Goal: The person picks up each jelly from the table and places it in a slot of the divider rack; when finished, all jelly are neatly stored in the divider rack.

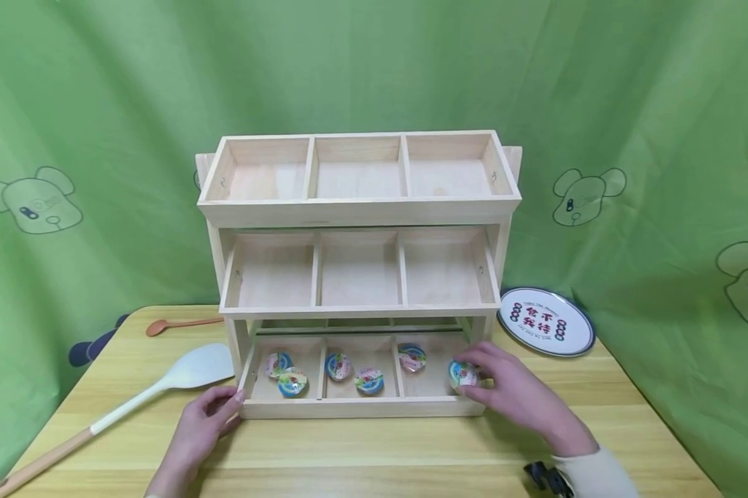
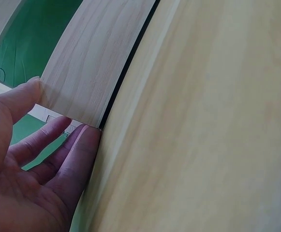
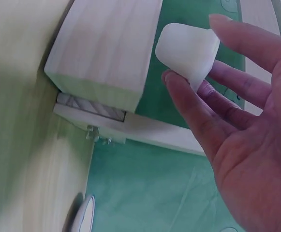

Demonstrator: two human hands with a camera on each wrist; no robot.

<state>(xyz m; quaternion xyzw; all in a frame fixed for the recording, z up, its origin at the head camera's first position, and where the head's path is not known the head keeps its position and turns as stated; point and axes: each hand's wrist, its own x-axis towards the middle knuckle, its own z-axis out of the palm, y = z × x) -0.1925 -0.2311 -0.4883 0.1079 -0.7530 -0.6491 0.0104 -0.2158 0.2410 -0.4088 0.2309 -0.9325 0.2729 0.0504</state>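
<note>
My right hand (image 1: 517, 387) pinches a small jelly cup (image 1: 462, 374) between thumb and fingers, at the right compartment of the bottom tray (image 1: 361, 409). Its printed lid faces the head camera; the right wrist view shows the cup's whitish rounded body (image 3: 186, 50). Another jelly cup (image 1: 412, 357) lies in that same compartment. Two more, one of them a jelly cup (image 1: 339, 366), sit in the middle compartment, and the left one holds two, overlapping, including a jelly cup (image 1: 293, 382). With fairly straight fingers, my left hand (image 1: 202, 429) touches the tray's left front corner.
Above the bottom tray are the wooden rack's middle tray (image 1: 361, 312) and top tray (image 1: 361, 211), without cups. A white spatula (image 1: 196, 366) and a wooden spoon (image 1: 157, 327) lie at left. At right is a white plate with red lettering (image 1: 547, 339). Green curtain hangs behind.
</note>
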